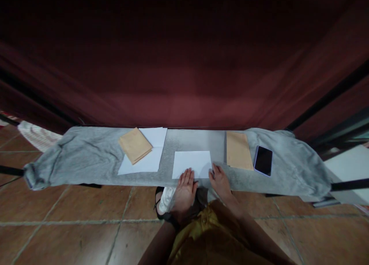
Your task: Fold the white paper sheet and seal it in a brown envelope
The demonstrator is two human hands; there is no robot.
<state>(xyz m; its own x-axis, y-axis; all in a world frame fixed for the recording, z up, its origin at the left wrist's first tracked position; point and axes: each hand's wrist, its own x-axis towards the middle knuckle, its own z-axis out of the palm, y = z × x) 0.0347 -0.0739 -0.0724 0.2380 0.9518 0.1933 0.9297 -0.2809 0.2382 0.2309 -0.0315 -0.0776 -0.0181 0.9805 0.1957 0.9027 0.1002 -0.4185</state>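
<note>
A white sheet of paper [191,161] lies flat at the middle of the grey cloth, its long side towards me. My left hand [186,188] rests palm down on its near edge, fingers stretched out over the paper. At the sheet's right edge is my right hand [220,180], its fingers slightly bent and the thumb apart from the index finger; it does not appear to grip anything. Just beyond that hand, on the right, lies a brown paper envelope [238,150]. To the left, several brown envelopes [135,144] sit on larger white sheets [154,155].
A phone [263,161] with a dark screen and a pale purple case lies right of the single envelope. The grey cloth [92,157] covers a narrow bench, wrinkled at both ends. Behind it rises a dark red panel [184,103]. Brown floor tiles [86,207] show below.
</note>
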